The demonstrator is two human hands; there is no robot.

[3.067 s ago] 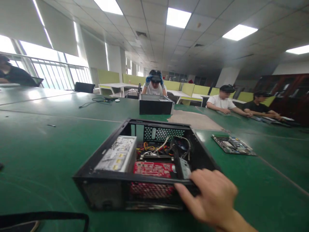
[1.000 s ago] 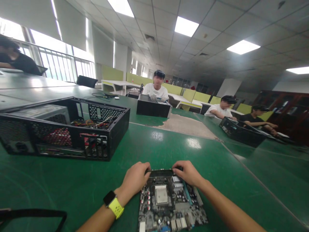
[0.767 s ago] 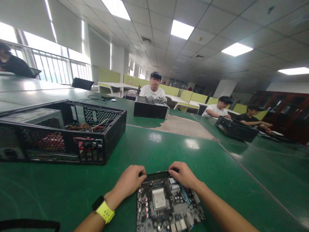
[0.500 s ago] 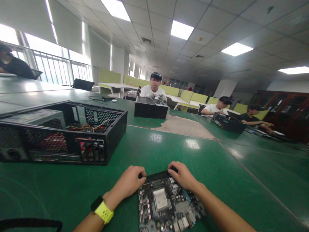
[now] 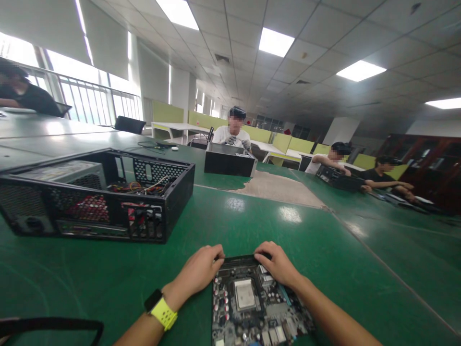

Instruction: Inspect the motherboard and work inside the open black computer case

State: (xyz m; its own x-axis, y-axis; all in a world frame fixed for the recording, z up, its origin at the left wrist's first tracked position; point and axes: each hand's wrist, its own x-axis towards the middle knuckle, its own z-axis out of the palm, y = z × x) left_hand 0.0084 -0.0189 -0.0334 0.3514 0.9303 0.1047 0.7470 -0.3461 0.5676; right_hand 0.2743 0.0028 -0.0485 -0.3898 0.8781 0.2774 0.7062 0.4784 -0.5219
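Note:
A motherboard (image 5: 266,312) lies in front of me at the bottom of the view, with a square silver processor (image 5: 245,294) near its middle. My left hand (image 5: 205,266), with a yellow watch strap on its wrist, pinches the board's far left corner. At the far edge on the right, my right hand (image 5: 275,259) is closed with bent fingers. Between the two hands runs a long dark strip (image 5: 238,261) along that edge; whether it is a memory slot or a module in one, I cannot tell. My fingertips are partly hidden.
An open black computer case (image 5: 176,202) with a power supply and loose wires stands at the left on the green table (image 5: 252,226). Across the table, a gloved person (image 5: 223,136) works behind another case (image 5: 228,161). More people sit at the right and far left.
The view has shifted a little, so the board and case appear further right. My hands keep their places on the board's far edge. The person opposite has raised their hands slightly.

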